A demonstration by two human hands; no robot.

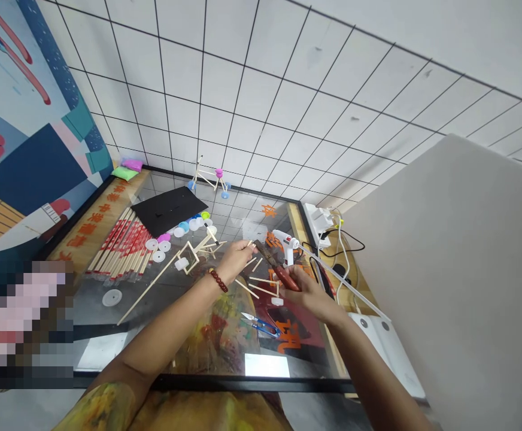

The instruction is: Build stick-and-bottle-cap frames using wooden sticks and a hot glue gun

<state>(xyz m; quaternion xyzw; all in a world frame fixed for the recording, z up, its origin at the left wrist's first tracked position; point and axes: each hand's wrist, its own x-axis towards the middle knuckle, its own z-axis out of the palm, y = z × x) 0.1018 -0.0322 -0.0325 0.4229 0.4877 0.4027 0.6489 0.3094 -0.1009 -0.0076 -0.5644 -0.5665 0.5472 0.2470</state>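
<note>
My right hand is wrapped round the red handles of a pair of pliers, whose dark metal jaws point up and left. At the jaws, my left hand pinches a thin wooden stick; only a short light end shows past the fingers. I cannot tell whether the jaws bite on it. Below my hands lie several cut wooden sticks and blue-handled thread snips. Left of my left hand stands a partly built stick frame with a white block on it.
A white glue gun stands just beyond the pliers. Packed chopsticks, a black sheet and plastic discs lie to the left. A stick model with blue wheels is at the back edge. A white power strip is at right.
</note>
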